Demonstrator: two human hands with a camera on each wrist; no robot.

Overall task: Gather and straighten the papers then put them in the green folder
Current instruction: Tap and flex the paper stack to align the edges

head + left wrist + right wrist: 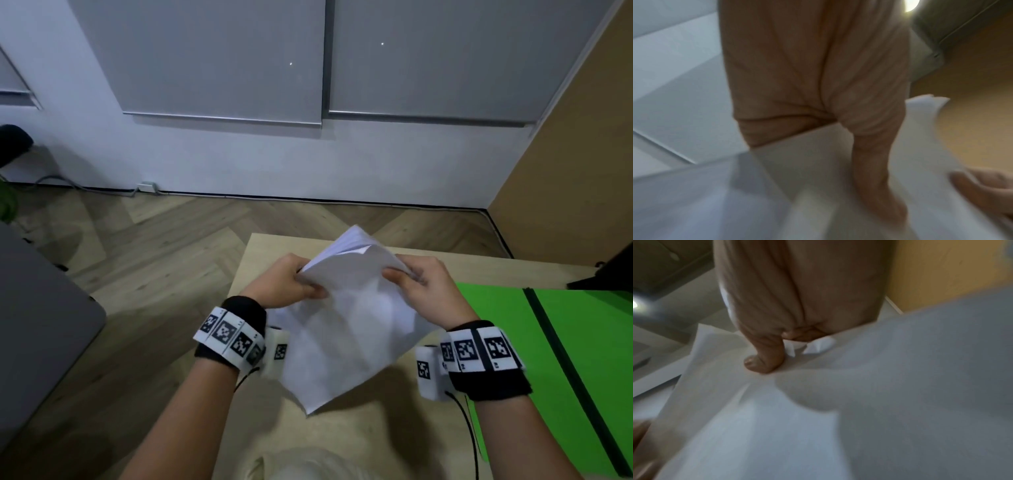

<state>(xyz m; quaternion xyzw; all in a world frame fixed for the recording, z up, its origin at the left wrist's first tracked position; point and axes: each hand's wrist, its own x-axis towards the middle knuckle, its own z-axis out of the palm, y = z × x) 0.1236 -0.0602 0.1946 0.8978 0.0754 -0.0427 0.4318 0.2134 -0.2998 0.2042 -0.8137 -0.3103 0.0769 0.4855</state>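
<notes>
A loose sheaf of white papers [346, 329] is held up above the light wooden table [359, 431], turned corner-down like a diamond. My left hand [291, 284] pinches its upper left edge, thumb on the front sheet. My right hand [421, 284] pinches the upper right edge. The far corners [352, 241] fan apart and do not line up. The green folder [565, 359] lies open and flat on the table to the right, with a dark spine down its middle. In the left wrist view my thumb [875, 178] lies across the papers [797, 186]; in the right wrist view my thumb [764, 360] presses the papers [859, 402].
A dark object [609, 270] sits at the table's far right corner. A grey surface [41, 325] stands to the left over the wooden floor [154, 260]. A tan panel [575, 144] rises at the right, with a white wall behind.
</notes>
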